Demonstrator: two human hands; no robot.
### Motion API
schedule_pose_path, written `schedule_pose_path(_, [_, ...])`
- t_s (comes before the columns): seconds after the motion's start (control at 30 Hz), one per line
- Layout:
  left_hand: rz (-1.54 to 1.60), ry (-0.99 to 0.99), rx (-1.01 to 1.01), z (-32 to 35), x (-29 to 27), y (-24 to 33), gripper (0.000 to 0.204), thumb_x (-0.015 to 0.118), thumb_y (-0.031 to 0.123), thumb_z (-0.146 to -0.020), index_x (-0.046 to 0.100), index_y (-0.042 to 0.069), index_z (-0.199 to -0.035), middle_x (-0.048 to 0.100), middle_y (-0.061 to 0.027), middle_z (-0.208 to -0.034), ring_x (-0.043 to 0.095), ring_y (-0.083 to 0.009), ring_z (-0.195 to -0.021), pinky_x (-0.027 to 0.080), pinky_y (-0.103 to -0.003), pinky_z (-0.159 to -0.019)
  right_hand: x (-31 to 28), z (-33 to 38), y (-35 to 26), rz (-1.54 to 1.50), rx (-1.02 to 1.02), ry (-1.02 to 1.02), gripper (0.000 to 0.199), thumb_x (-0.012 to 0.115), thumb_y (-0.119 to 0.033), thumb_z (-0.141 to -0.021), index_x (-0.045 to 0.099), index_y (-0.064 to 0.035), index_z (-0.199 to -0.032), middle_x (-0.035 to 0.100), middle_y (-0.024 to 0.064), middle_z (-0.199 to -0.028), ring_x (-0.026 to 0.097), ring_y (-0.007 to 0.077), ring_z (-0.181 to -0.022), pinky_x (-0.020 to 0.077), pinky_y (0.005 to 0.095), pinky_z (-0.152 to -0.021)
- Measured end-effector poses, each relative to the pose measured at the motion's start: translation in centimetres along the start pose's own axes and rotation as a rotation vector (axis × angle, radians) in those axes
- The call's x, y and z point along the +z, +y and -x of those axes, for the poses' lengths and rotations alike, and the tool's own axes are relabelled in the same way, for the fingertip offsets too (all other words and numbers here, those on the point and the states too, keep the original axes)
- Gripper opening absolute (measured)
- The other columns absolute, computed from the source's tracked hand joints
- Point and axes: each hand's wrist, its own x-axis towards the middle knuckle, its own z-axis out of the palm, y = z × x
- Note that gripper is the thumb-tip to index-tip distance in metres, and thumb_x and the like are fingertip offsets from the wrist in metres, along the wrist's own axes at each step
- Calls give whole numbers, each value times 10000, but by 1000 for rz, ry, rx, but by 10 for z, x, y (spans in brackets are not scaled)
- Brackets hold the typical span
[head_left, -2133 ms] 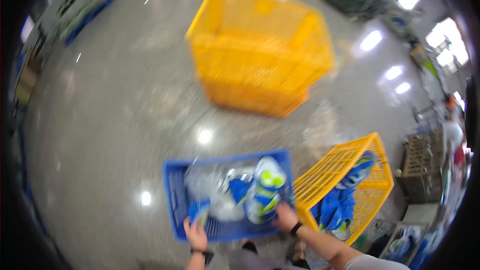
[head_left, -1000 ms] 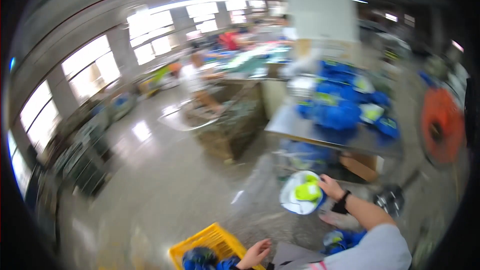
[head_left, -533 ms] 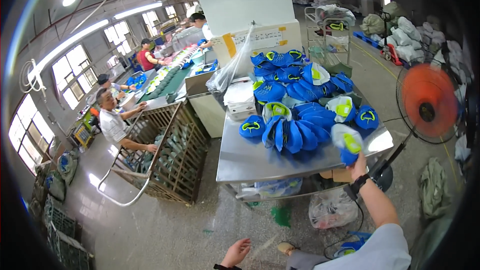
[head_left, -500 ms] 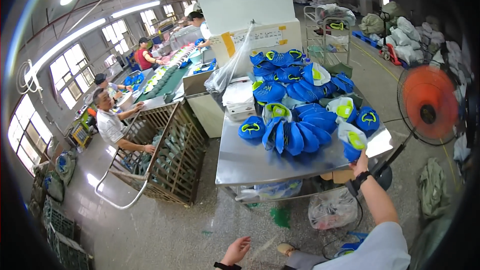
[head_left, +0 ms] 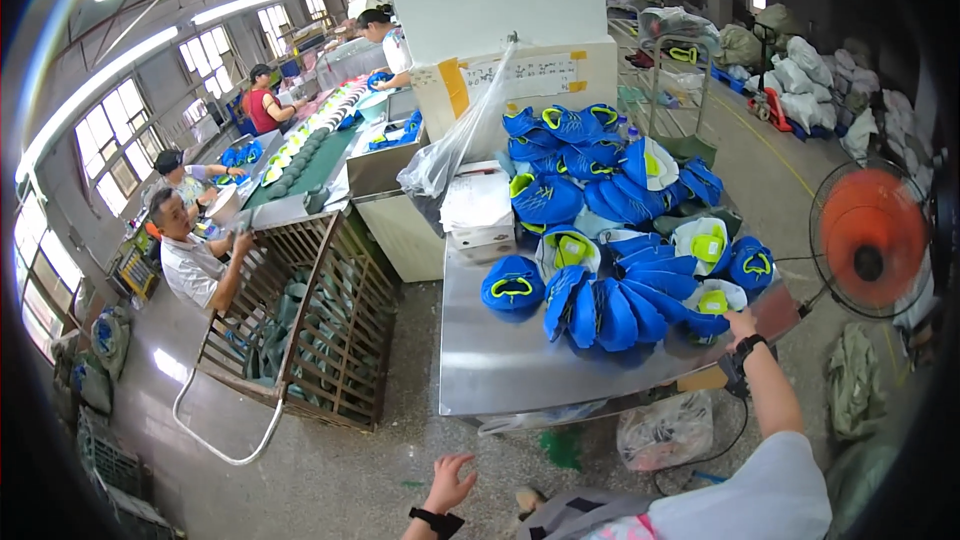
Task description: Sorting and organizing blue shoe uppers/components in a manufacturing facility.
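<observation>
My right hand (head_left: 742,324) reaches over the right front part of a metal table (head_left: 490,360), its fingers closed on the edge of a blue shoe upper (head_left: 716,302) with a white lining and a lime patch. That upper lies against a fanned row of blue shoe uppers (head_left: 612,315). More blue uppers with lime trim (head_left: 545,198) are heaped behind it, some showing white linings. A single blue upper (head_left: 512,285) sits apart at the heap's left. Low in front of the table, my left hand (head_left: 452,485) hangs with its fingers apart, holding nothing.
A stack of white boxes (head_left: 478,205) stands on the table's left side. Left of the table is a slatted cart (head_left: 335,340) of grey-green pieces, with a person beside it. An orange fan (head_left: 868,240) stands at the right. A clear plastic bag (head_left: 665,430) lies below the table.
The held upper has come from the table's front right corner to the end of the fanned row, with my right hand. My left hand's fingers have spread. The person by the cart has raised an arm.
</observation>
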Motion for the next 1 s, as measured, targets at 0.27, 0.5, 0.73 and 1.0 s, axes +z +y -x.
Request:
schedule_pose_path(0.27, [-145,113,293,-208,-12,30,609,710,205,-694,461,94,-1238,392,-161,-1317,309,-369,-1233,289,-469,-1007,59,65,-156,581,-831,-221,410,654,-209,-697,571,-41,-1061,510,165,-1128,426,334,-1112,326,397,-977])
schedule_pose_path(0.5, [-486,-86,263,-366,-4,32,397,690,185,-705,579,144,-1084,557,-90,-1142,477,-281,-1118,325,-484,-941,174,85,-275,834,-1233,-1017,451,640,-348,-764,553,-56,-1097,527,149,-1118,445,330,-1095,352,388,-958])
schedule_pose_path(0.73, [1899,377,-59,-348,-71,21,387,423,193,-889,452,36,-1242,515,-125,-1258,462,-301,-1182,304,-449,-1036,210,14,-321,1046,-850,-1242,522,625,-363,-783,528,-5,-1149,599,174,-1084,605,268,-964,482,360,-813])
schedule_pose_path(1.0, [1918,354,-243,-353,-67,46,442,440,262,-866,455,45,-1251,470,-118,-1312,409,-310,-1225,245,-468,-1057,282,-38,-268,1286,-1103,-1417,563,595,-427,-776,508,-80,-1211,579,173,-1120,546,353,-1025,434,409,-881])
